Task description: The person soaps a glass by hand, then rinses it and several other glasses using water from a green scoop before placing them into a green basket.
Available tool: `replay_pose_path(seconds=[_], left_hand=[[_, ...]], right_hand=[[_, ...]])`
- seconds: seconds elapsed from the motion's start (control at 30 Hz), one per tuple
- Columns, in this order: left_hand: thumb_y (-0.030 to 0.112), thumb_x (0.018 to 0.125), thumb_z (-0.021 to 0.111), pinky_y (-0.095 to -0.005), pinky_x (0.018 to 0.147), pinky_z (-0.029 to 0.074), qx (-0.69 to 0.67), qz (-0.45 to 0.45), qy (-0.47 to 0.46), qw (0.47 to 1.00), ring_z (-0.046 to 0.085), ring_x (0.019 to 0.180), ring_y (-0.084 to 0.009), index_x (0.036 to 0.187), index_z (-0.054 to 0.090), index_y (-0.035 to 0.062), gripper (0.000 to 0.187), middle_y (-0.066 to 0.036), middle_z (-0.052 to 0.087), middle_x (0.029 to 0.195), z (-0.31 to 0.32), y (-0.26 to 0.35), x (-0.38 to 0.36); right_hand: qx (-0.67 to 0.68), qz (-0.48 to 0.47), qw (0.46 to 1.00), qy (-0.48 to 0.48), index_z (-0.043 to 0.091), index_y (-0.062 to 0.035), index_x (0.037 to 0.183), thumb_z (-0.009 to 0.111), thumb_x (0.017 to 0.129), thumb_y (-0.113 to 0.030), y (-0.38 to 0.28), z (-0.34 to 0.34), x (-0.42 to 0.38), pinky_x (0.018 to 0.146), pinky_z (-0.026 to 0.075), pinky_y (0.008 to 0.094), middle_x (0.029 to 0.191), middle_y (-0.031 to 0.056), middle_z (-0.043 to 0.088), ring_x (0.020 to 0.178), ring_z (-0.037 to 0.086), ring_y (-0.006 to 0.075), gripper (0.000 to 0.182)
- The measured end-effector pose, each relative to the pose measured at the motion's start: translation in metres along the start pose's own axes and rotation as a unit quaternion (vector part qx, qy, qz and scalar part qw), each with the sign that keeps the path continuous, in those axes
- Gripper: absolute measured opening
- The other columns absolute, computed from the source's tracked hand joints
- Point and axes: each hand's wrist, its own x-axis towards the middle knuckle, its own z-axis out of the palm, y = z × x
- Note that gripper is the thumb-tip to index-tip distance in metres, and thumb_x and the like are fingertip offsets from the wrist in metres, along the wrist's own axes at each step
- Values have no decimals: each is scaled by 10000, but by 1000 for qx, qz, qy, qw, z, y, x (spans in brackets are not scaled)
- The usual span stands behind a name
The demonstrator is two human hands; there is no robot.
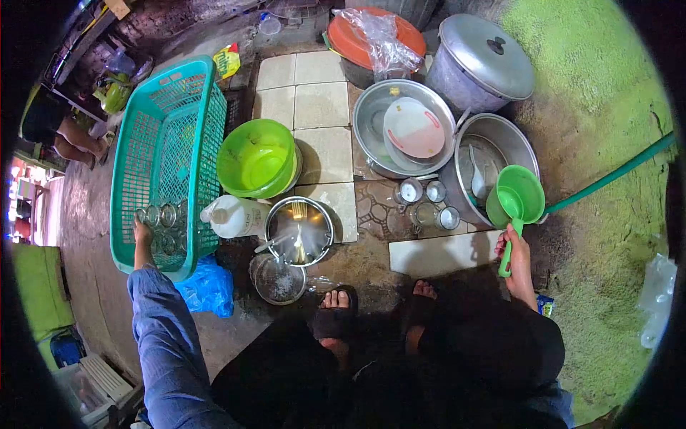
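In the teal plastic basket (202, 161), my left hand (143, 234) is at the near left end, its fingers closed at a clear drinking glass (141, 215). Several more glasses (168, 214) stand together beside it; my forearm partly hides the fingers. My right hand (517, 256) grips the handle of a green water dipper (516, 196). The dipper's bowl is over the near edge of a large metal pot (532, 146), which has a white ladle (476, 171) inside. Left of this pot, several glasses (426, 211) stand on the floor.
A metal basin (363, 132) holds plates. Close by are a lidded pot (457, 75), a green basin (227, 161), a white jug (236, 217), a bowl of cutlery (330, 232) and a clear container (280, 284). A green hose (614, 175) crosses the right. A blue plastic bag (207, 287) lies below the basket.
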Motion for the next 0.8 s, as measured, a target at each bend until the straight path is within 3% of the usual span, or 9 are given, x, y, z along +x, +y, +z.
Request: replay_pose_path(seconds=[0.2,0.33,0.4,0.47,0.5,0.57,0.6,0.67,0.8], left_hand=[[138,854,409,-445,1056,316,175,143,4,974,359,1284,-401,1454,153,82,655,-226,250,1462,-4,-6,-9],[162,872,414,-458,1065,298,77,103,-81,988,354,1298,-374,1410,270,55,567,-200,289,1454,-30,4,-30],[184,903,418,-469,1025,339,102,35,-80,991,379,1284,-363,1384,318,70,505,-170,350,1430,-71,67,-106],[199,924,422,-476,944,384,135,61,182,972,457,1206,-345,1325,402,92,416,-130,486,1308,-92,102,-144],[199,924,422,-476,944,384,136,67,187,971,457,1206,-345,1325,402,92,416,-130,486,1308,-104,121,-156],[159,914,469,-455,832,413,55,271,360,891,531,1042,-319,1200,506,88,297,-116,562,1109,-124,159,-179],[159,914,469,-455,832,413,57,278,361,888,531,1042,-319,1200,506,88,297,-116,562,1109,-130,183,-194],[46,840,530,-428,759,411,-102,424,301,848,536,883,-292,1085,557,65,247,-120,561,988,-136,237,-232],[-19,715,577,-401,737,418,-160,664,130,719,533,850,-301,1039,564,33,328,-147,568,967,-112,337,-336]], right_hand=[[-71,34,997,9,487,-87,802,513,932,-406,-1,-16,27,381,356,242,687,21,512,453,491,104,345],[-346,-30,930,-122,516,-10,907,490,930,-442,2,-41,102,344,374,299,539,54,477,338,426,143,433],[-483,-35,869,-105,535,12,1004,461,925,-470,3,-30,140,473,469,371,683,141,602,499,587,238,494],[-615,-208,756,-79,529,-14,1142,421,927,-468,53,-32,202,719,500,446,950,231,641,836,652,334,514],[-630,-142,758,-95,514,-29,1184,423,922,-435,47,-21,204,812,464,464,1059,246,602,961,607,352,492],[-636,-69,761,-112,499,-44,1226,425,917,-403,44,2,209,904,427,482,1167,260,564,1087,561,370,479],[-643,-53,758,-96,477,-30,1233,448,904,-395,50,7,218,892,435,481,1129,276,573,1057,569,386,492],[-648,-33,757,-80,456,-16,1240,471,891,-387,77,1,249,880,442,480,1090,291,583,1028,577,402,509],[-598,-28,799,-65,485,-15,1212,498,864,-383,109,-3,266,869,450,478,1092,257,599,1023,578,409,507]])
